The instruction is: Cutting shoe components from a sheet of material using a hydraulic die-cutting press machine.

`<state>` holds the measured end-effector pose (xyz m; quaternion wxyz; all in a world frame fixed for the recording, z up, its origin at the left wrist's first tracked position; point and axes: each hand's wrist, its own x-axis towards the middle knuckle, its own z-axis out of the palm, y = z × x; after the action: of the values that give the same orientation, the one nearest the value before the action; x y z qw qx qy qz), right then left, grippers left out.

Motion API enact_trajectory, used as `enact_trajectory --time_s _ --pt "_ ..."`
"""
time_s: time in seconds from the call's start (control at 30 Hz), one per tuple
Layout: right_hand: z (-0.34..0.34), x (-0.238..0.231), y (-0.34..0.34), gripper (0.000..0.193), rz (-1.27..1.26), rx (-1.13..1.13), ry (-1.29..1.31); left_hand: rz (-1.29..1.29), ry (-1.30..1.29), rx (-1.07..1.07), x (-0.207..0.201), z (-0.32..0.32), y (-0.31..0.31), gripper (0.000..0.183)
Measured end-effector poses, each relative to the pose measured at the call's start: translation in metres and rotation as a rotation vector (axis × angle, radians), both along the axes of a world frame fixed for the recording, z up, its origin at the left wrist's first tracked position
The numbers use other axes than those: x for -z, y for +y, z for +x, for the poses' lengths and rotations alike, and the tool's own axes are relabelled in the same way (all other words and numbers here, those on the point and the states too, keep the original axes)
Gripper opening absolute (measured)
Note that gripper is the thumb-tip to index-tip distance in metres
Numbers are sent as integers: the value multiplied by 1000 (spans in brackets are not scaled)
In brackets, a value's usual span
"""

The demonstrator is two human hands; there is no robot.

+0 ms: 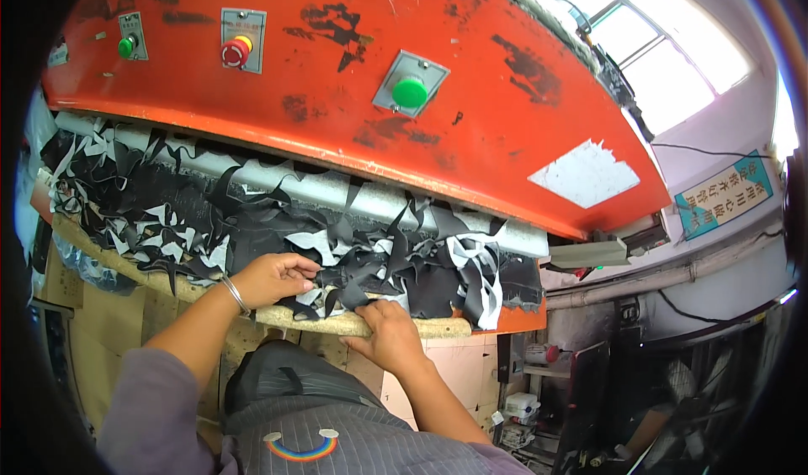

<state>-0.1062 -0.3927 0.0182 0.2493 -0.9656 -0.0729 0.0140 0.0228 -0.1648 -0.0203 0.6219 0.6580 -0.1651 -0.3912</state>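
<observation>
We note an orange machine [337, 109] above tangled dark-and-pale offcuts [353, 271], which lie along its bed behind a tan ledge [439, 328]. We judge the offcuts light, soft and limp, best taken by loose edges. The left hand [273, 280] slants inward over them, fingers close together; the right hand [389, 334] straddles the ledge, thumb apart. We cannot tell whether either clamps a scrap.

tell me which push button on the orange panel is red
The middle push button, edged in yellow, is the red one; the left push button and the right push button are both green.
</observation>
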Motion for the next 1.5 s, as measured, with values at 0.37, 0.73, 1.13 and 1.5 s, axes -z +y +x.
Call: enact_trajectory --time_s 0.37,0.73,1.13,1.5 --pt "16 -17 -9 48 -69 -150 83 -42 185 -16 0 -7 7 42" --pt "260 -29 -43 92 -296 265 83 -61 156 -219 -43 108 -53 37" --pt "205 11 -109 42 1131 351 183 90 -21 -340 -26 162 -193 49" --pt "181 -41 -100 47 696 324 -61 2 -926 -372 41 91 -163 11"
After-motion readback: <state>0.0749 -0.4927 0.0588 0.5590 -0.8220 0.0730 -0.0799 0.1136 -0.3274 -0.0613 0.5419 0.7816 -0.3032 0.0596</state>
